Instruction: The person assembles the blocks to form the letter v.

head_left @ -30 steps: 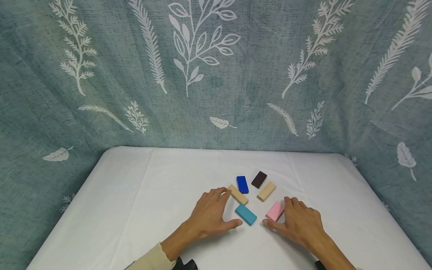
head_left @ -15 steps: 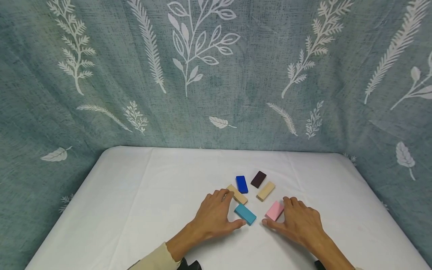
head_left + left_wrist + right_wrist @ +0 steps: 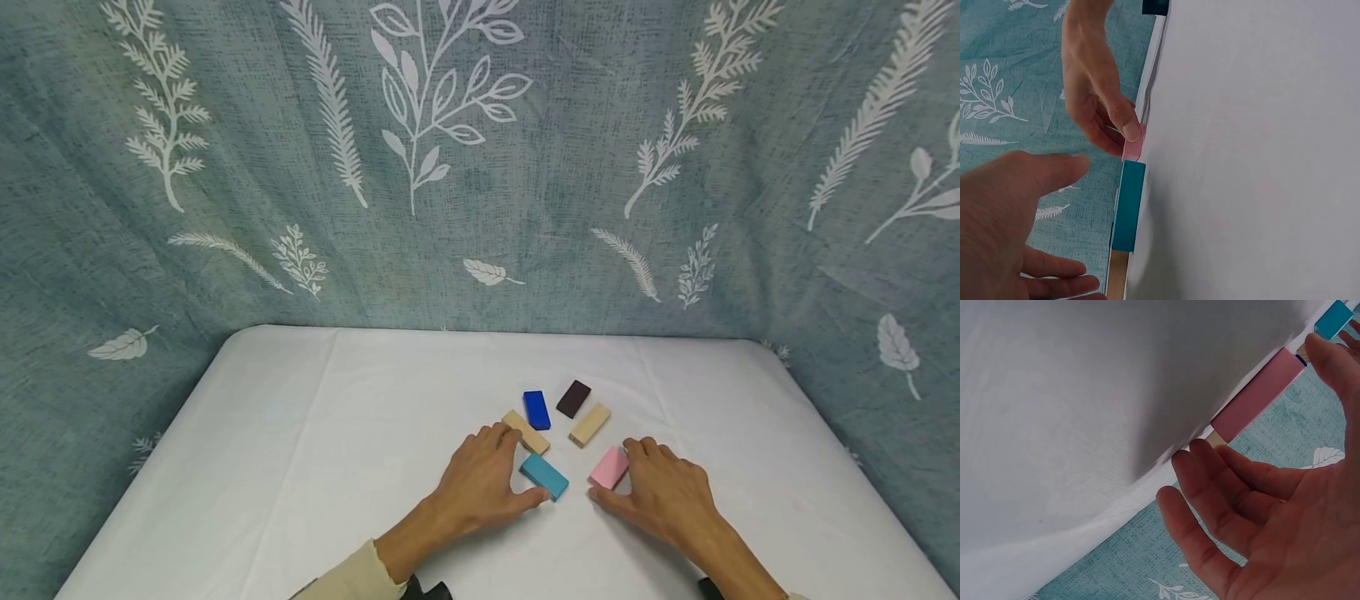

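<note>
A teal block (image 3: 543,476) lies flat on the white-covered table, with my left hand (image 3: 487,479) beside it, thumb and fingers spread. The left thumb tip is close to the block's near end, and the index fingertip overlaps a natural wood block (image 3: 527,433) in the head view. My right hand (image 3: 666,487) curves loosely about a pink block (image 3: 609,468). In the right wrist view, that pink block (image 3: 1259,395) shows between the right thumb at one end and the fingertips at the other. The teal block (image 3: 1129,206) stands out beside my left hand (image 3: 1016,219).
Behind the hands lie a blue block (image 3: 536,410), a dark brown block (image 3: 573,399) and another natural wood block (image 3: 589,426). A teal curtain (image 3: 480,167) with white leaf prints hangs beyond the far edge of the white table (image 3: 360,392).
My left hand has moved a little right, its thumb drawing closer to the teal block. The right thumb and fingertips have come slightly closer to the pink block. The blocks keep their arrangement.
</note>
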`<state>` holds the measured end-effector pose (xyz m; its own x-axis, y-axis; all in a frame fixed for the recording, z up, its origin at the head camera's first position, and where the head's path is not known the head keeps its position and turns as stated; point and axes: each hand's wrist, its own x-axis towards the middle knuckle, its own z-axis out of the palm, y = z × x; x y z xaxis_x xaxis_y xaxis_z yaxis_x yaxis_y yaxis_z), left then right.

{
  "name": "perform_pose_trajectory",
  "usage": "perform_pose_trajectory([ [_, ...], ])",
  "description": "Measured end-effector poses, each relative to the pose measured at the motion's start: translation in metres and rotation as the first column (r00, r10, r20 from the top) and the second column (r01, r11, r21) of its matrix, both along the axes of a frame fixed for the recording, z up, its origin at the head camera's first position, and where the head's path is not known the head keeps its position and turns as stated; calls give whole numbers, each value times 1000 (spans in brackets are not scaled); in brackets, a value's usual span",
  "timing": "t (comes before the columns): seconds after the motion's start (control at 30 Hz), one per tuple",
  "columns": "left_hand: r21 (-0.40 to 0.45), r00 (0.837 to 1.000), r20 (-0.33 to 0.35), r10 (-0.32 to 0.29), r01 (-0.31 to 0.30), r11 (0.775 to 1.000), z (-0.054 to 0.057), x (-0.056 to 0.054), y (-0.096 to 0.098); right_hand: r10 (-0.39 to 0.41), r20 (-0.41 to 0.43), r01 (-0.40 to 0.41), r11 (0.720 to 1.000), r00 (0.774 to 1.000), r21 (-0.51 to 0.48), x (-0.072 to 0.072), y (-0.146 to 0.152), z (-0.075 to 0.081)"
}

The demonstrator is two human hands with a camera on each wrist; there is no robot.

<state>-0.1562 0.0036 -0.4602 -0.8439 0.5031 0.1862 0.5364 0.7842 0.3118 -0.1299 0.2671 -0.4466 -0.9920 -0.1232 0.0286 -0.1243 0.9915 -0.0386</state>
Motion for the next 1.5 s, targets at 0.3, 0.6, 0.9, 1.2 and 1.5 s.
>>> perform_pose_trajectory([
  [0.3, 10, 999, -40, -2, 3, 1000, -1, 1, 4, 15, -45, -15, 1000, 999, 5, 1, 0, -2],
  [0.6, 15, 999, -40, 2, -2, 1000, -4, 2, 7, 18, -39, -18, 1000, 999, -6, 0, -1, 0],
  [0.9, 21, 998, -60, 3, -2, 1000, -6, 3, 10, 29, -57, -30, 1000, 998, -7, 0, -2, 0],
  [1.2, 26, 999, -49, 15, -14, 1000, -6, 2, 14, 38, -64, -39, 999, 997, -12, -1, -2, 0],
  [1.5, 36, 998, -56, 22, -20, 999, -6, 3, 18, 50, -69, -51, 999, 996, -8, -1, -1, -1],
])
